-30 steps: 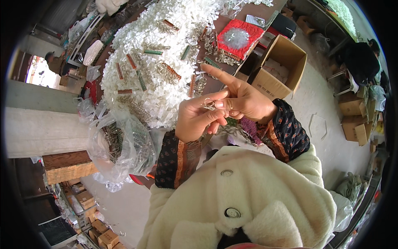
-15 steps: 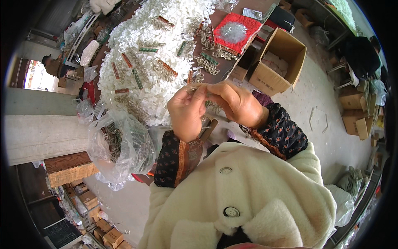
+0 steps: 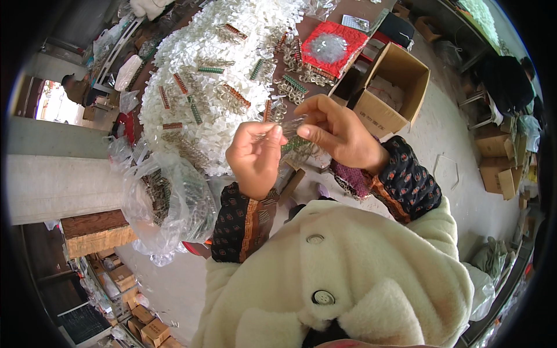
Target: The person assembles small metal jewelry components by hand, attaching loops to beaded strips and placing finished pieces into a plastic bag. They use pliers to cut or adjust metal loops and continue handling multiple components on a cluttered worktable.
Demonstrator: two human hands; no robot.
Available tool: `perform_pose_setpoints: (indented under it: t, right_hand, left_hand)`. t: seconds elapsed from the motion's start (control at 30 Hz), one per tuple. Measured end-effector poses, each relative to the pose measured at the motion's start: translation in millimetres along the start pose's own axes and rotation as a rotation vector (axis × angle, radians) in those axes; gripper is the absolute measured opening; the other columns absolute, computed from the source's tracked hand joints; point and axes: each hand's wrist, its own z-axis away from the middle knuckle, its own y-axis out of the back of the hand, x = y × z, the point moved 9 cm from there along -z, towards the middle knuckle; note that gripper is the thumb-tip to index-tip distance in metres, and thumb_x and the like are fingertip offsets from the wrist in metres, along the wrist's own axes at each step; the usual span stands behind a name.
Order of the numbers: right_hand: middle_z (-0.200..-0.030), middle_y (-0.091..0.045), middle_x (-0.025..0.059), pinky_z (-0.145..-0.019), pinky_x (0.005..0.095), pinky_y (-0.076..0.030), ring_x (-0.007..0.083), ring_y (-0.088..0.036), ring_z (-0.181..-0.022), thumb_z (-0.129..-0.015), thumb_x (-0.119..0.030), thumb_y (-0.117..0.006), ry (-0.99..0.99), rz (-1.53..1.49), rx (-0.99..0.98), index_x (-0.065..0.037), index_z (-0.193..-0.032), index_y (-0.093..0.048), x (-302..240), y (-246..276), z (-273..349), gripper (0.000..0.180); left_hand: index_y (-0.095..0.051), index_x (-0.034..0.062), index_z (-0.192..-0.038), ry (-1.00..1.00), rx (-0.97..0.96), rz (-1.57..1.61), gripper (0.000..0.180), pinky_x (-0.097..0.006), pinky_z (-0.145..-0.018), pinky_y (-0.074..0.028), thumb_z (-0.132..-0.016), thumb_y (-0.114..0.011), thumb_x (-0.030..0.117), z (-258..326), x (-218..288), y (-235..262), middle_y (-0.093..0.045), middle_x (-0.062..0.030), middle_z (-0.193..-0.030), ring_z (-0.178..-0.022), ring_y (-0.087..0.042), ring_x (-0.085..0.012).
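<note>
Pinched between the thumb and fingers of my left hand (image 3: 255, 156) is a small clear plastic piece (image 3: 292, 123), shiny and hard to make out. It sticks out toward my right hand (image 3: 342, 134), whose thumb and fingers are apart around its far end; the thumb tip is close to it or touching. Just beyond my hands, a large heap of small white pieces (image 3: 197, 52) covers the table. On the heap lie several red strips (image 3: 237, 95) and green strips (image 3: 210, 70) with metal-coloured loops along them. More loops and a green strip (image 3: 299, 144) show partly behind my right hand.
A red cloth (image 3: 342, 32) bearing clear plastic bits lies at the table's right, near an open cardboard box (image 3: 377, 107). To my left stands a clear plastic bag (image 3: 191, 203) of looped strips. A person in dark clothes (image 3: 505, 84) is at the far right.
My hands were together at the fingertips. Now my right hand has moved right and its fingers have spread, while my left hand keeps its pinch and the clear piece shows between them.
</note>
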Motion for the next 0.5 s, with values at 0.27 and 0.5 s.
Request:
perform_pose_setpoints:
  t: [0.27, 0.5]
  right_hand:
    - [-0.077, -0.057, 0.0109, -0.054, 0.0352, -0.051, 0.0262, -0.063, -0.067, -0.069, -0.006, -0.065, 0.775, 1.013, -0.367, -0.003, -0.097, -0.063, -66, -42, 36, 0.029]
    - [-0.086, -0.064, 0.0061, -0.058, 0.0365, -0.052, 0.0257, -0.065, -0.073, -0.070, -0.004, -0.067, 0.718, 0.615, -0.177, -0.011, -0.097, -0.066, -41, -21, -14, 0.028]
  left_hand:
    - [-0.061, -0.0030, -0.097, 0.100, -0.034, -0.042, 0.010, -0.023, -0.051, -0.045, -0.092, -0.065, 0.005, -3, -10, 0, -0.066, -0.0103, -0.078, -0.056, -0.058, -0.0106]
    - [-0.060, -0.0021, -0.096, 0.145, -0.196, 0.253, 0.010, -0.023, -0.055, -0.048, -0.089, -0.067, 0.000, 9, -6, -16, -0.067, -0.0109, -0.080, -0.059, -0.058, -0.0096]
